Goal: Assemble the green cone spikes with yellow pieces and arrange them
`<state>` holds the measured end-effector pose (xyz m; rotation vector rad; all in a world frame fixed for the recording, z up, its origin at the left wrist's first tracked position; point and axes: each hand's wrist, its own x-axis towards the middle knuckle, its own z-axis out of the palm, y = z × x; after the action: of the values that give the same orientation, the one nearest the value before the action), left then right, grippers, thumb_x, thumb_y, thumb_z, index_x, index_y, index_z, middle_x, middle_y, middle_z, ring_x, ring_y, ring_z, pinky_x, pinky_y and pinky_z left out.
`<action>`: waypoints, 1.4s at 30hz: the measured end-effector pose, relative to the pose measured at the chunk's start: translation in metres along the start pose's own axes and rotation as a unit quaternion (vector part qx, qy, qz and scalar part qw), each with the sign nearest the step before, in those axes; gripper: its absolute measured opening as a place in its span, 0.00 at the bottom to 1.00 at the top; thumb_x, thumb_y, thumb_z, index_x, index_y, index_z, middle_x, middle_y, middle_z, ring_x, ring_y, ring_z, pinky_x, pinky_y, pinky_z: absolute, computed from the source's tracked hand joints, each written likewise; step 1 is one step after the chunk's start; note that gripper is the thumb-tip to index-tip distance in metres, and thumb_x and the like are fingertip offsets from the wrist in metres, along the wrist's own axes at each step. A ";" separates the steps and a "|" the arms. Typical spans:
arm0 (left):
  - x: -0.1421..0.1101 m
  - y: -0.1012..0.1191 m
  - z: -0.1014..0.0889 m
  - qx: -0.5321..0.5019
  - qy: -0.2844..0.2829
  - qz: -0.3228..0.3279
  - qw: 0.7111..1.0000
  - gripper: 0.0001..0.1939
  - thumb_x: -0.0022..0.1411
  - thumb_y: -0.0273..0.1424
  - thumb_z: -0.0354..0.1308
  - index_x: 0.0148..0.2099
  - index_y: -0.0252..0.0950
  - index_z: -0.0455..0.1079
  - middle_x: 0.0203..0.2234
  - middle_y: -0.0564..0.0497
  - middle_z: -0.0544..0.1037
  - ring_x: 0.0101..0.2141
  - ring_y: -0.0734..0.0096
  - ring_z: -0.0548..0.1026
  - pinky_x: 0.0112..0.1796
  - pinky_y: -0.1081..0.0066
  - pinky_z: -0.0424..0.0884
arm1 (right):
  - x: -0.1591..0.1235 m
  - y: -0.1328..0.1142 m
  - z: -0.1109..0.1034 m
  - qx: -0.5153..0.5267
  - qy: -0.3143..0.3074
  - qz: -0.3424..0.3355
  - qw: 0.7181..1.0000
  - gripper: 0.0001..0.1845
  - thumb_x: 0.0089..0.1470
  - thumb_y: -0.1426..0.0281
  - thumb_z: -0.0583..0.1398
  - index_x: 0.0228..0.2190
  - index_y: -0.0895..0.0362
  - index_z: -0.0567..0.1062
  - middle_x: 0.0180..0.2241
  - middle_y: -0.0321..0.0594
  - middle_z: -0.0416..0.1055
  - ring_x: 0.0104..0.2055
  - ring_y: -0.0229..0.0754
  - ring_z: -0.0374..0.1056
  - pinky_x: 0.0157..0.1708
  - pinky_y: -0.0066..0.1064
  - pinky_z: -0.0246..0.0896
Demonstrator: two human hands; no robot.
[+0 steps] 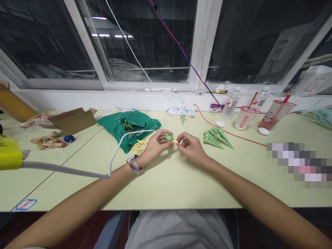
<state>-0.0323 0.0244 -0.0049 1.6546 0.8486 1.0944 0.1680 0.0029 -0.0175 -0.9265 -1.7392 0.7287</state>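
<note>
My left hand (156, 145) is closed around a green plastic plant watering spike (169, 137), its point directed down above the table. Between the fingertips of my right hand (190, 147) is a small yellow plastic piece (175, 141), held against the spike's side near its top. Left of my left hand lies a small heap of yellow pieces (138, 146). A green plastic bag (147, 119) behind it gapes toward me, with green parts inside. To the right of my right hand, several green spikes (217, 137) are piled with tips pointing right.
At the back stand a power strip (178, 112), a single green spike (182, 119), bottles (230, 103) and drink cups (245, 118). A red cable (207, 122) crosses the right side. A white cable (114, 155) hangs across the left, near a cardboard box (74, 121) and wooden toys (50, 141).
</note>
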 end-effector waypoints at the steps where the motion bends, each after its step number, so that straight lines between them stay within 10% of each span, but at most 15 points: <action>1: 0.000 -0.001 0.000 0.002 0.000 -0.001 1.000 0.22 0.58 0.36 0.70 0.51 0.38 0.69 0.35 0.52 0.75 0.37 0.70 0.77 0.41 0.70 0.73 | 0.001 0.001 0.001 0.032 -0.002 0.035 0.999 0.07 0.56 0.65 0.63 0.35 0.54 0.72 0.31 0.34 0.72 0.23 0.35 0.67 0.24 0.28 0.60; 9: 0.000 0.000 0.000 0.005 -0.007 0.000 1.000 0.22 0.58 0.35 0.69 0.52 0.38 0.69 0.36 0.51 0.77 0.38 0.69 0.78 0.42 0.69 0.73 | 0.008 0.009 0.008 0.165 -0.053 0.199 0.965 0.21 0.61 0.51 0.58 0.29 0.57 0.73 0.22 0.36 0.72 0.19 0.35 0.65 0.20 0.27 0.60; 20: -0.002 0.005 0.001 -0.017 -0.014 -0.020 1.000 0.23 0.57 0.37 0.71 0.51 0.39 0.69 0.36 0.51 0.77 0.39 0.67 0.78 0.44 0.66 0.74 | -0.004 -0.006 -0.005 -0.169 -0.047 -0.056 0.983 0.07 0.64 0.65 0.55 0.33 0.53 0.67 0.29 0.33 0.69 0.26 0.37 0.59 0.29 0.31 0.51; 23: -0.002 0.006 0.003 -0.013 -0.013 -0.014 1.000 0.22 0.56 0.37 0.71 0.51 0.39 0.69 0.35 0.51 0.76 0.39 0.67 0.78 0.42 0.67 0.75 | -0.001 -0.005 0.000 -0.020 -0.072 0.040 0.996 0.13 0.65 0.61 0.53 0.29 0.53 0.65 0.21 0.30 0.62 0.24 0.38 0.59 0.28 0.30 0.53; 28: -0.002 0.006 0.004 0.024 0.020 0.019 0.999 0.21 0.55 0.36 0.72 0.49 0.38 0.70 0.35 0.51 0.76 0.36 0.70 0.76 0.38 0.70 0.73 | 0.002 -0.005 0.009 0.225 -0.118 0.233 0.939 0.17 0.63 0.56 0.52 0.28 0.53 0.63 0.18 0.27 0.57 0.17 0.36 0.57 0.22 0.29 0.56; 32: -0.002 0.007 0.003 -0.021 -0.006 -0.018 1.000 0.21 0.56 0.36 0.71 0.50 0.39 0.70 0.36 0.51 0.77 0.38 0.67 0.78 0.43 0.66 0.74 | -0.002 -0.009 0.002 -0.016 -0.060 0.074 0.995 0.14 0.65 0.58 0.52 0.30 0.53 0.66 0.23 0.34 0.66 0.23 0.39 0.61 0.26 0.29 0.53; 36: -0.004 0.008 0.003 -0.040 -0.017 -0.028 0.999 0.21 0.57 0.36 0.70 0.50 0.39 0.70 0.36 0.51 0.77 0.39 0.67 0.79 0.44 0.65 0.74 | -0.005 -0.009 -0.004 -0.196 -0.042 -0.072 0.977 0.09 0.63 0.64 0.55 0.30 0.53 0.65 0.27 0.35 0.67 0.26 0.39 0.58 0.29 0.30 0.47; 40: -0.006 0.009 0.006 0.024 0.006 0.024 0.999 0.19 0.58 0.35 0.70 0.50 0.39 0.70 0.36 0.51 0.75 0.37 0.69 0.76 0.39 0.69 0.73 | 0.000 -0.008 0.002 0.037 -0.091 0.093 0.991 0.15 0.62 0.60 0.52 0.26 0.52 0.61 0.19 0.30 0.54 0.22 0.38 0.52 0.26 0.30 0.49; 42: -0.006 0.009 0.007 0.077 0.023 0.066 0.995 0.18 0.57 0.33 0.69 0.49 0.39 0.71 0.36 0.51 0.74 0.36 0.70 0.74 0.37 0.70 0.71 | 0.002 -0.010 0.007 0.197 -0.139 0.219 0.946 0.15 0.61 0.60 0.51 0.25 0.51 0.58 0.18 0.27 0.47 0.19 0.37 0.47 0.23 0.30 0.51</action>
<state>-0.0280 0.0140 0.0005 1.8424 0.8812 1.1860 0.1589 -0.0006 -0.0107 -0.9686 -1.5461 1.5014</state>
